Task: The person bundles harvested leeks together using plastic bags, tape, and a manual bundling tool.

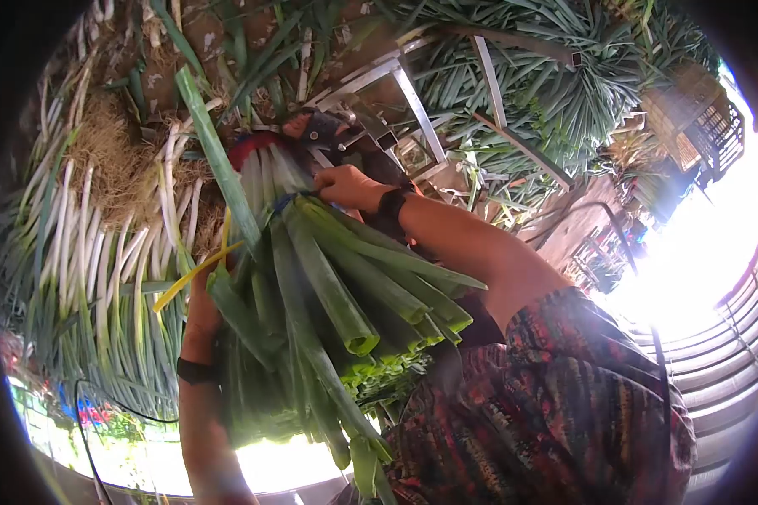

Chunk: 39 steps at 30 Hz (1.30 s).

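Observation:
A large bundle of green onions [337,286] fills the middle, its white ends up and its cut green ends down toward my body. Around its neck runs a blue tie [285,202]. My right hand [345,187] is closed beside the neck, its fingers curled on the blue tie. On the bundle's left side, my left forearm reaches up behind the leaves, which hide my left hand. One long loose green leaf [219,160] sticks up across the bundle, and a yellow leaf [189,278] hangs out at its left.
A thick row of onions with roots [101,244] lies at the left. Ahead stands a metal frame [417,109], with more green bundles [556,109] behind it. A plastic crate [699,126] is at the upper right. My sandalled foot shows beyond the bundle.

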Each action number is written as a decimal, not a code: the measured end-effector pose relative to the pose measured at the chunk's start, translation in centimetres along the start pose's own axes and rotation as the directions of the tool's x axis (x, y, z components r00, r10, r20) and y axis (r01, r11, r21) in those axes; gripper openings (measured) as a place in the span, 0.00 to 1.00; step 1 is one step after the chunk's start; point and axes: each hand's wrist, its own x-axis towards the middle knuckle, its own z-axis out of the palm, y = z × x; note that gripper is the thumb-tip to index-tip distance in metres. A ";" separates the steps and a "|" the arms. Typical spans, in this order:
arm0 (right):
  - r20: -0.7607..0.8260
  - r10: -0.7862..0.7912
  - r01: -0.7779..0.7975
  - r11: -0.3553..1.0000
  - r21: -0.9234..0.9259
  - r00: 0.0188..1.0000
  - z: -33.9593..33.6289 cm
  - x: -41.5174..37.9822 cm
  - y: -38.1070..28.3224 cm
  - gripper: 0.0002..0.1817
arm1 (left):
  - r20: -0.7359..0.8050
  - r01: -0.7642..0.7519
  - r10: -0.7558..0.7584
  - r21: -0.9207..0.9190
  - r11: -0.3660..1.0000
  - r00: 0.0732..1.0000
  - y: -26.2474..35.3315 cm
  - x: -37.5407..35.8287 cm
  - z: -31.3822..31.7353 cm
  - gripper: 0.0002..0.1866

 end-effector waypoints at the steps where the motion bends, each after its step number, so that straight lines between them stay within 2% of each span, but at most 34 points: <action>1: -0.030 0.059 -0.055 0.992 0.117 0.998 0.2 -0.4 0.2 0.13 | 0.008 -0.042 0.041 0.048 0.998 0.999 -0.1 0.3 0.0 0.14; 2: -0.055 0.117 -0.102 0.968 0.231 0.992 0.2 -0.5 0.4 0.13 | 0.017 -0.088 0.087 0.095 0.992 0.996 -0.3 0.9 0.2 0.14; 3: -0.006 0.197 -0.187 0.938 0.293 0.980 0.1 -0.9 0.2 0.12 | 0.027 -0.129 0.127 0.139 0.982 0.992 -0.6 1.2 0.4 0.14; 5: 0.108 0.337 -0.351 0.848 0.397 0.935 -0.1 -1.2 -0.1 0.11 | -0.076 -0.193 0.201 0.098 0.976 0.977 -2.6 2.3 1.3 0.13; 6: -0.043 -0.044 0.050 0.987 0.155 0.998 0.3 -0.7 1.4 0.11 | -0.128 -0.223 0.232 0.082 0.971 0.964 -2.9 2.6 1.6 0.12; 7: -0.084 -0.441 0.429 0.894 -0.134 0.893 0.7 -0.2 3.4 0.11 | -0.136 -0.194 0.194 0.009 0.981 0.972 -3.1 2.7 1.7 0.11; 9: 0.011 -0.721 0.658 0.626 -0.417 0.693 1.8 0.4 5.9 0.12 | -0.139 -0.134 0.115 -0.136 0.982 0.984 -2.6 2.8 2.2 0.09; 10: 0.030 -0.674 0.619 0.659 -0.427 0.738 2.6 0.4 6.9 0.12 | -0.130 0.005 -0.059 -0.382 0.924 0.990 -2.1 2.8 2.6 0.08; 11: 0.050 -0.624 0.579 0.688 -0.438 0.780 3.0 0.2 7.4 0.13 | -0.081 0.132 -0.224 -0.601 0.788 0.971 -0.9 2.8 3.0 0.07; 12: 0.012 -0.381 0.372 0.893 -0.252 0.924 2.6 -0.3 5.8 0.13 | -0.040 0.177 -0.277 -0.678 0.714 0.960 -0.7 3.2 3.1 0.06; 13: 0.033 -0.106 0.108 0.993 -0.055 0.994 1.5 -1.2 2.7 0.13 | 0.002 0.220 -0.328 -0.745 0.630 0.945 -0.4 3.6 3.2 0.05; 14: 0.108 0.167 -0.180 0.975 0.130 0.980 0.9 -1.7 0.9 0.13 | 0.001 0.205 -0.291 -0.712 0.671 0.957 -1.3 4.1 3.1 0.05; 17: -0.040 -0.083 0.084 0.996 0.026 0.996 0.9 -1.5 1.5 0.13 | 0.009 0.150 -0.181 -0.603 0.784 0.983 -3.0 5.4 2.4 0.04; 19: -0.070 -0.210 0.195 0.965 -0.177 0.975 -0.4 -1.7 1.4 0.12 | -0.023 0.092 -0.121 -0.518 0.850 0.992 -2.1 4.7 3.0 0.03; 20: -0.073 -0.277 0.247 0.928 -0.280 0.958 -1.5 -1.5 0.6 0.11 | -0.066 0.054 -0.096 -0.473 0.879 0.993 3.0 3.4 4.5 0.03; 21: 0.055 -0.203 0.205 0.861 -0.466 0.978 -2.3 -1.1 -0.2 0.10 | -0.110 0.013 -0.066 -0.426 0.905 0.992 5.9 2.7 5.4 0.03; 24: 0.161 -0.127 0.202 0.730 -0.653 0.979 -3.0 -0.4 -1.2 0.09 | -0.048 0.015 -0.031 -0.307 0.952 0.998 5.0 3.5 5.1 0.05; 25: 0.136 -0.060 0.135 0.750 -0.647 0.989 -2.7 -0.3 -0.8 0.12 | -0.019 0.021 -0.030 -0.364 0.931 0.999 4.8 3.3 5.4 0.07; 27: 0.093 0.076 0.000 0.775 -0.632 0.993 -1.5 0.0 0.9 0.17 | -0.039 -0.089 0.084 -0.140 0.986 0.996 1.4 3.7 4.5 0.05; 28: 0.086 0.085 -0.010 0.766 -0.643 0.993 -0.5 0.0 2.6 0.17 | -0.038 -0.146 0.145 -0.027 0.989 0.989 -0.1 4.0 4.2 0.05; 29: 0.079 0.093 -0.018 0.754 -0.657 0.992 0.6 0.0 4.8 0.16 | -0.039 0.035 -0.056 -0.405 0.913 0.998 -0.8 3.9 4.3 0.05; 30: 0.073 0.103 -0.028 0.743 -0.669 0.992 1.0 -0.4 5.2 0.16 | 0.038 0.194 -0.240 -0.717 0.670 0.970 -1.2 3.4 4.4 0.07; 31: 0.068 0.060 -0.001 0.760 -0.650 0.996 1.2 -1.1 5.8 0.14 | 0.179 0.302 -0.375 -0.905 0.301 0.910 -1.7 2.8 4.7 0.09; 33: 0.042 -0.014 0.037 0.793 -0.609 0.999 0.4 -4.4 4.2 0.13 | 0.238 0.304 -0.217 -0.882 0.360 0.947 1.4 1.3 4.6 0.16; 36: 0.017 0.058 -0.038 0.819 -0.572 0.998 -0.8 -8.8 -0.4 0.13 | 0.257 0.302 -0.163 -0.850 0.431 0.953 2.2 1.0 4.5 0.22; 39: -0.012 0.097 -0.091 0.873 -0.480 0.995 -0.8 -11.2 -1.7 0.11 | 0.263 0.297 -0.140 -0.820 0.490 0.955 3.1 1.1 4.0 0.20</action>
